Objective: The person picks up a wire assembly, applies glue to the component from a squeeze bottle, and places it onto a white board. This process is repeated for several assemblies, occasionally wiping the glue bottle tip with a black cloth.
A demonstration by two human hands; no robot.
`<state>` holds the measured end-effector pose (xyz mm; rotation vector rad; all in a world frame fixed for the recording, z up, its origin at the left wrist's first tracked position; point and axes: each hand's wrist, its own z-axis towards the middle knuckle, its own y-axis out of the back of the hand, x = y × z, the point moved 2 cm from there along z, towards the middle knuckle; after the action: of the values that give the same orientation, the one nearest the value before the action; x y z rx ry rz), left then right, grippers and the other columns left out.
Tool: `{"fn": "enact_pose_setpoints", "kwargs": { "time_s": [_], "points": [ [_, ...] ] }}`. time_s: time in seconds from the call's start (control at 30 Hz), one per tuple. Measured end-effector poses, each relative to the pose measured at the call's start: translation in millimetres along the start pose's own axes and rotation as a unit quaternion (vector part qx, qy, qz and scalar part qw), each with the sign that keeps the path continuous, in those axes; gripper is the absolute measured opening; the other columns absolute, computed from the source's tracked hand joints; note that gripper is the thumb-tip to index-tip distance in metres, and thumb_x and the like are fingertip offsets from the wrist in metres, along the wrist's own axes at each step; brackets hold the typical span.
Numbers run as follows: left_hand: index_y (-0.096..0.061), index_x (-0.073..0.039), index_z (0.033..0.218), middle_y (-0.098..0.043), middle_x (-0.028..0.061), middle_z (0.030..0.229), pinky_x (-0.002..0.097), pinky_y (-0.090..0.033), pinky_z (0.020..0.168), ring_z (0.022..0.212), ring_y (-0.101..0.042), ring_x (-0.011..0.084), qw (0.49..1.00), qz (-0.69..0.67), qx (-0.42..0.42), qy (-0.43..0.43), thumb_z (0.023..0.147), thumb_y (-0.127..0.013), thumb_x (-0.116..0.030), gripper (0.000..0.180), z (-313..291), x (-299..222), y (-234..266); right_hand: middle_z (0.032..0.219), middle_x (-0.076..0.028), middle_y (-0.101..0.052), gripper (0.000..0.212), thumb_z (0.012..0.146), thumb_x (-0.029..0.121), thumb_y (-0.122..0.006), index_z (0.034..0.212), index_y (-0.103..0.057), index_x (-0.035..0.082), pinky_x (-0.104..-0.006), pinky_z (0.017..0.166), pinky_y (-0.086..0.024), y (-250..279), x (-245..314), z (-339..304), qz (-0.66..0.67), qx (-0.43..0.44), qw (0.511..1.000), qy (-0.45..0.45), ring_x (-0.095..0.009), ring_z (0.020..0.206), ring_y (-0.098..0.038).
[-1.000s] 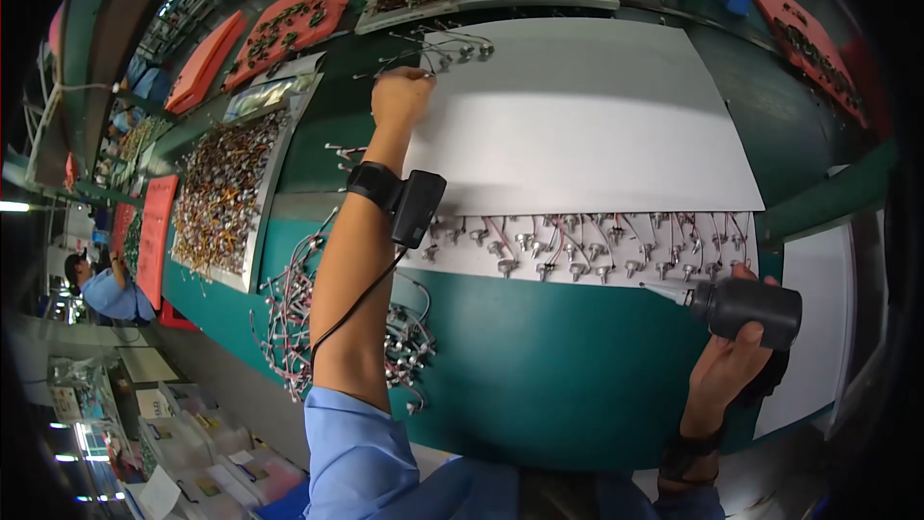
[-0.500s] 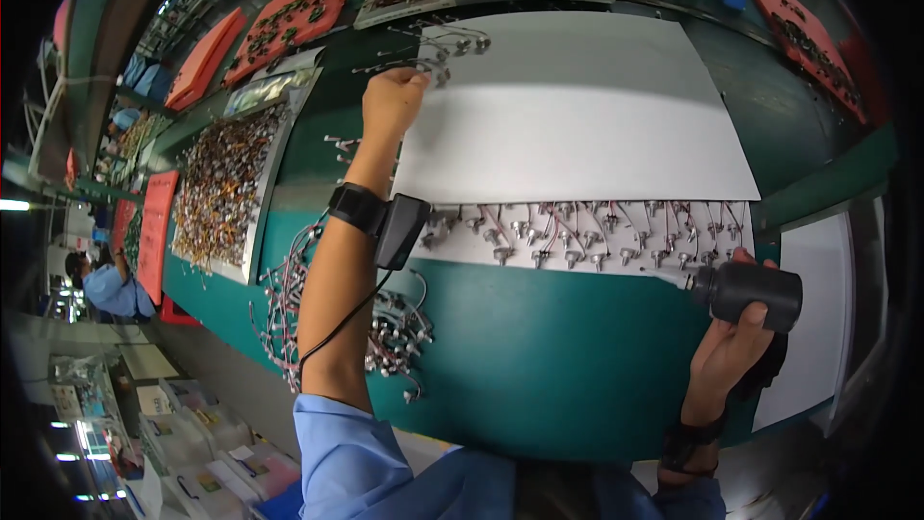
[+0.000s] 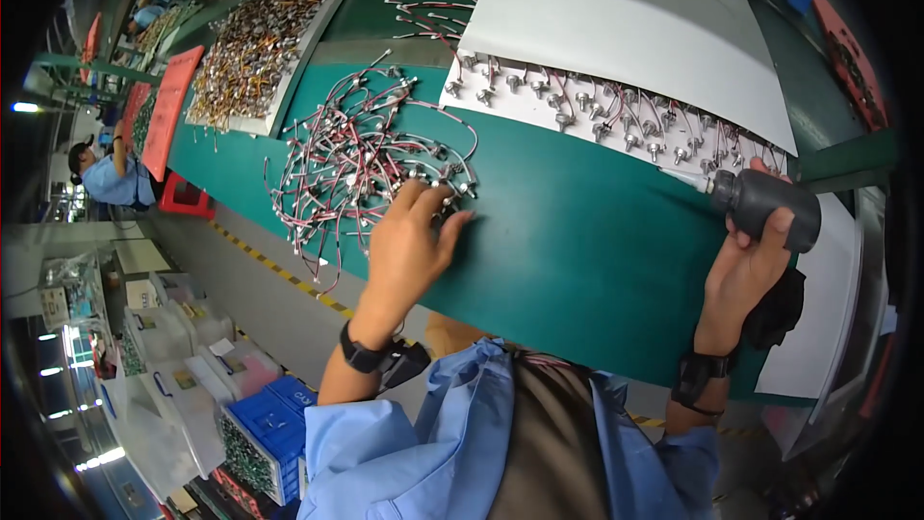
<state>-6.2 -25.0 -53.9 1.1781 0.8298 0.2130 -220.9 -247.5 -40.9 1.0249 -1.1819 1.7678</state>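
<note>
My left hand reaches with bent, parted fingers into the near right side of a tangled pile of small metal components with red and white wires. Its thumb stands apart from the fingers; the fingertips are partly lost among the parts. On the right, my right hand grips a dark grey squeeze bottle, tilted on its side with its pale nozzle pointing left. Beyond the nozzle, rows of similar wired metal components stand on a white strip, partly under a large white sheet.
More wired components lie left of the sheet. A tray heaped with small parts sits at the green table's far left. Beside it is a red board. A blue crate and clear bins stand lower left; another person is farther off.
My left hand has come back from the sheet's far left corner to the wire pile. My right hand still holds the bottle. The view has shifted toward the pile and lower left.
</note>
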Motion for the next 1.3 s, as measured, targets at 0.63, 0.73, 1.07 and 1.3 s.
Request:
{"fn": "enact_pose_setpoints", "kwargs": {
  "time_s": [0.63,0.73,1.07,1.3],
  "points": [
    [-0.048,-0.001,0.104,-0.057,0.0155,0.092,0.0229,-0.049,0.050,0.061,-0.061,0.0178,0.853,-0.473,-0.209,0.068,0.084,-0.047,-0.003,0.019,-17,-31,20,0.105,-0.020,-0.053,0.053,0.081,0.038,-0.054,0.113,-0.038,-0.002,-0.0129,0.048,-0.031,-5,2,-13,0.001,0.020,1.000,-0.013,-0.001,0.052,-0.035],
    [-0.046,0.000,0.106,-0.056,0.0178,0.091,0.0244,-0.051,0.051,0.062,-0.061,0.0205,0.832,-0.478,-0.280,0.031,0.084,-0.045,-0.001,0.022,-27,-45,23,0.106,-0.020,-0.052,0.058,0.080,0.042,-0.054,0.114,-0.037,-0.002,-0.0126,0.049,-0.031,-6,2,-15,-0.002,0.028,1.000,-0.005,-0.001,0.052,-0.035],
    [-0.045,0.003,0.108,-0.054,0.0203,0.094,0.0267,-0.052,0.054,0.069,-0.061,0.0235,0.838,-0.384,-0.384,-0.053,0.084,-0.043,0.002,0.025,-12,-53,64,0.109,-0.019,-0.051,0.068,0.076,0.050,-0.055,0.118,-0.035,0.000,-0.0167,0.061,-0.038,3,5,-16,0.003,0.043,0.999,-0.012,-0.005,0.061,-0.045],
    [-0.047,0.006,0.106,-0.053,0.0180,0.102,0.0255,-0.052,0.067,0.085,-0.060,0.0251,0.799,-0.594,-0.050,0.076,0.081,-0.045,0.008,0.025,-30,-76,-29,0.111,-0.016,-0.049,0.073,0.073,0.056,-0.053,0.119,-0.035,0.002,-0.0281,0.075,-0.043,-7,6,-29,0.028,0.059,0.998,0.025,-0.020,0.100,-0.048]
  ]
}}
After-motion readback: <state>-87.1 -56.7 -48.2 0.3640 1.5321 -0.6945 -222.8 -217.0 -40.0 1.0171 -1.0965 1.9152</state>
